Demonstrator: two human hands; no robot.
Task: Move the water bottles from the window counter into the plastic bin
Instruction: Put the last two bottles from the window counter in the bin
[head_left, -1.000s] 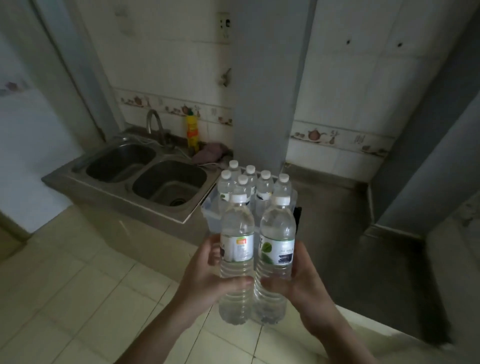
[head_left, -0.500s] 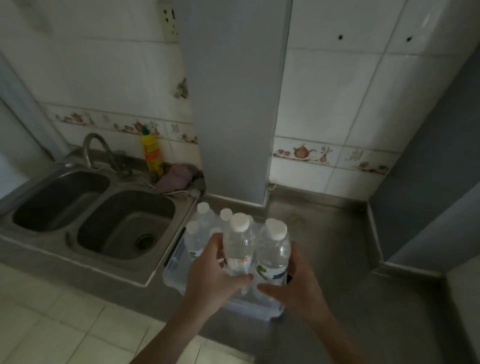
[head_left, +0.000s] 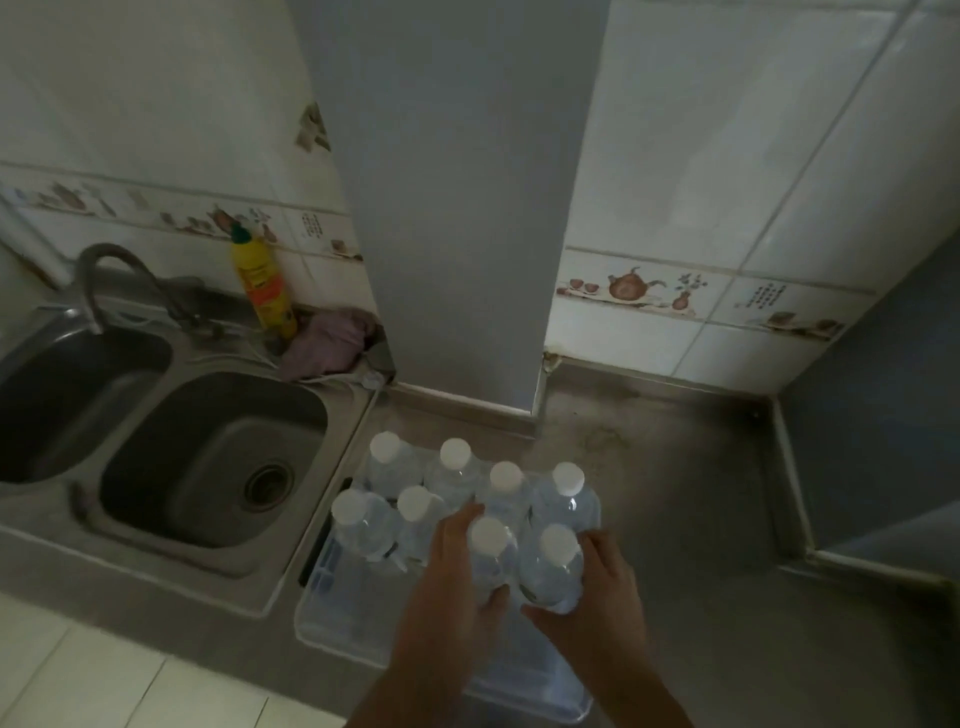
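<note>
A clear plastic bin (head_left: 332, 618) sits on the grey counter just right of the sink. Several white-capped water bottles (head_left: 457, 470) stand upright in its far half. My left hand (head_left: 447, 587) grips one water bottle (head_left: 488, 551) and my right hand (head_left: 597, 608) grips a second water bottle (head_left: 553, 569). Both held bottles are upright, side by side, inside the bin just in front of the standing ones. Whether their bases rest on the bin floor is hidden by my hands.
A double steel sink (head_left: 208, 462) with a curved tap (head_left: 104, 275) lies to the left. A yellow detergent bottle (head_left: 262, 291) and a purple cloth (head_left: 327, 343) sit behind it. A grey pillar (head_left: 457, 208) rises behind the bin. Bare counter (head_left: 675, 493) extends right.
I have stepped closer and the view has tilted down. Both hands have lowered the two bottles from chest height down into the bin beside the others.
</note>
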